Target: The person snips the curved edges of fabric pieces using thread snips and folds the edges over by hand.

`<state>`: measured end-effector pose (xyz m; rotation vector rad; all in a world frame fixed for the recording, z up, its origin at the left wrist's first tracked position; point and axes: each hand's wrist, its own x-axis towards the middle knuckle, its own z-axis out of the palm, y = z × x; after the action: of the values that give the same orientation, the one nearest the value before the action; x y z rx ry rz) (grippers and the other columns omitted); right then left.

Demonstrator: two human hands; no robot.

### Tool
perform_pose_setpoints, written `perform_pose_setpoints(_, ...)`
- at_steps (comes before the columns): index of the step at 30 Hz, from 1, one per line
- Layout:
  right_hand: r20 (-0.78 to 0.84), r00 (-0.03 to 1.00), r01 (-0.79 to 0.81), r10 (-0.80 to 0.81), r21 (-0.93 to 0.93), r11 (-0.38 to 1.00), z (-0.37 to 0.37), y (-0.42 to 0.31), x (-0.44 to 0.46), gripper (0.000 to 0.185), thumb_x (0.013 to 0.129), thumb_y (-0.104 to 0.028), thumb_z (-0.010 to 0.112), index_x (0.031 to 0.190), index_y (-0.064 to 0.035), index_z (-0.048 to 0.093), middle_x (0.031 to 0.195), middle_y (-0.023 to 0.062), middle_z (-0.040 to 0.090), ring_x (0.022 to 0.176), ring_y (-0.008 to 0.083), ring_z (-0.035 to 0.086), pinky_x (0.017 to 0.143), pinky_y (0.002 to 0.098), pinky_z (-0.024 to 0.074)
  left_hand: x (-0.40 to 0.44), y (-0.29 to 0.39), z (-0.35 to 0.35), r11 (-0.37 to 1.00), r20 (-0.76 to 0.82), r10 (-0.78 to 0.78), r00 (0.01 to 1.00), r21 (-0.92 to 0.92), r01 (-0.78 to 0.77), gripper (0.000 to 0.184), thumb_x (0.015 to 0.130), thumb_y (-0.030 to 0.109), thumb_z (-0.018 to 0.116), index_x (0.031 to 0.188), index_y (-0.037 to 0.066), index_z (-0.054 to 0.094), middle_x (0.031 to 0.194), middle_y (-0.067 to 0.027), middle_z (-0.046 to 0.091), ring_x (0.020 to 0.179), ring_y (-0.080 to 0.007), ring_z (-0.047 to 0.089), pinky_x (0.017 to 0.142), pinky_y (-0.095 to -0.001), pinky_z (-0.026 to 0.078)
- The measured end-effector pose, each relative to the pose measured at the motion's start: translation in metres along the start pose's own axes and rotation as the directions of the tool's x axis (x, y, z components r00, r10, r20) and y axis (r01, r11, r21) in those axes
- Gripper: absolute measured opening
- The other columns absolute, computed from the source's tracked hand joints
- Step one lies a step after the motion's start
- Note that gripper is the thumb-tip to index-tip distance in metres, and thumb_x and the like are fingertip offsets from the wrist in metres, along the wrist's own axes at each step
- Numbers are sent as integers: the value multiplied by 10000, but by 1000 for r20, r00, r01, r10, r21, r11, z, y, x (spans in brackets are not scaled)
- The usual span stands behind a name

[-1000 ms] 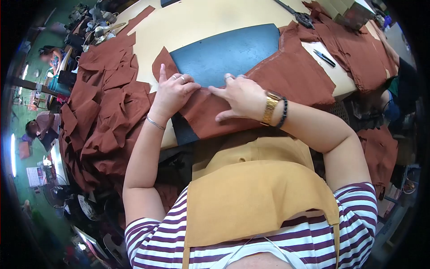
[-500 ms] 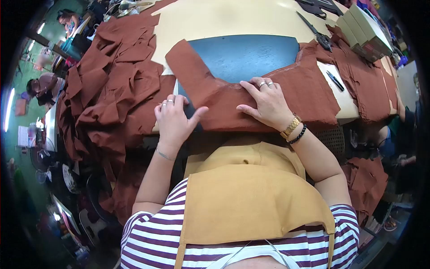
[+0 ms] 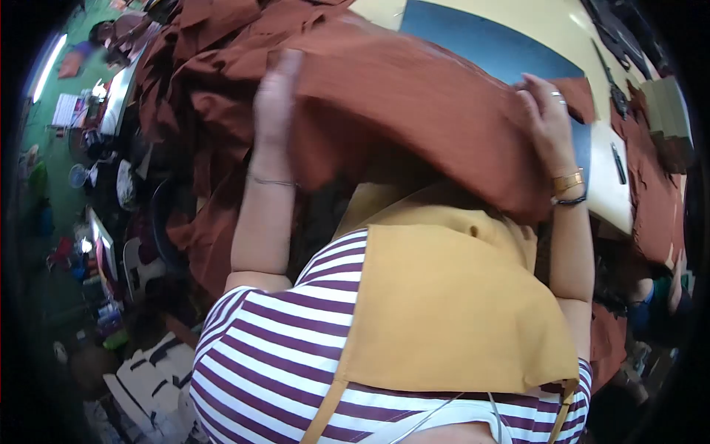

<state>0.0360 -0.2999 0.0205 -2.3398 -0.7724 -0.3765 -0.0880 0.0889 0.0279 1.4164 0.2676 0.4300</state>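
Note:
A large reddish-brown cloth piece [image 3: 414, 96] stretches between my hands, its lower edge hanging off the table's front above the apron. My left hand [image 3: 277, 96], blurred by motion, grips the cloth's left side. At the cloth's right end my right hand [image 3: 547, 111] has its fingers bent around the edge, pinching it. Under and behind the cloth lies a blue board [image 3: 481, 44], partly covered.
A heap of the same brown cloth [image 3: 214, 81] fills the left. On the right are large scissors [image 3: 617, 96], a small dark cutter [image 3: 618, 163], more brown cloth [image 3: 651, 185] and a cardboard box [image 3: 669, 111]. A person [image 3: 122, 37] sits far at the upper left.
Both hands have closed on the cloth, which has been lifted and shifted left off most of the board. The view has turned leftward, so the table appears further right.

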Motion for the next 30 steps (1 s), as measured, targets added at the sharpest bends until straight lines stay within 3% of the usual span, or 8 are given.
perform_pose_setpoints(5,49,997,-58,64,-119,991,0,44,-10,335,959,-298,574,1154,-30,624,1163,163,623,1111,310,577,962,373,435,-57,81,-147,632,-229,647,728,696,-342,325,968,159,510,1251,4,554,1230,-95,597,1147,-183,552,981,-364,447)
perform_pose_setpoints(8,64,997,-29,39,-148,989,4,49,-17,329,955,-296,580,1148,-34,632,1234,156,599,1155,310,562,989,371,422,-115,127,-225,226,-217,734,643,972,69,373,969,256,475,1236,13,566,1278,-122,572,1196,-222,537,1016,-403,423)
perform_pose_setpoints(12,68,996,-45,57,-168,985,6,55,-17,340,952,-298,589,1171,-40,622,1253,155,588,1176,306,551,996,376,419,-157,189,-213,663,-764,613,199,361,-656,381,947,301,448,1190,42,587,1279,-144,563,1187,-260,542,1026,-424,412)
perform_pose_setpoints(16,81,995,-43,58,-168,985,6,57,-18,344,951,-298,592,1187,-48,614,1270,146,580,1184,299,546,1002,374,415,-164,229,-211,325,-283,861,-422,945,30,261,911,233,455,948,-1,563,907,-124,629,804,-248,628,757,-400,523)
perform_pose_setpoints(17,84,995,-47,61,-165,985,6,57,-18,345,952,-297,591,1190,-49,612,1273,144,578,1186,297,545,1004,373,415,-157,232,-220,214,-244,962,-123,953,-212,229,918,192,469,925,-30,528,816,-118,614,713,-205,611,646,-341,518)
perform_pose_setpoints(24,72,996,-34,45,-139,990,7,59,-20,321,938,-246,612,1185,-41,610,1269,144,581,1178,303,545,1007,375,412,-77,45,-285,153,-390,489,780,919,363,498,953,379,483,1203,-49,532,1160,-302,586,1064,-421,584,912,-463,464)
perform_pose_setpoints(28,66,997,-39,50,-148,988,2,42,-19,304,926,-227,624,1157,-29,613,1260,155,584,1170,318,546,995,382,417,-107,-227,-378,-33,-461,-415,784,869,494,876,924,685,274,1530,64,157,1551,-250,211,1404,-447,258,1158,-498,216)
perform_pose_setpoints(30,65,997,-35,45,-157,987,2,41,-19,299,924,-224,626,1149,-28,614,1258,157,584,1167,322,546,991,384,419,-132,-195,-278,200,-756,-392,524,486,851,912,877,775,215,1553,172,118,1606,-171,67,1465,-416,43,1158,-578,62)
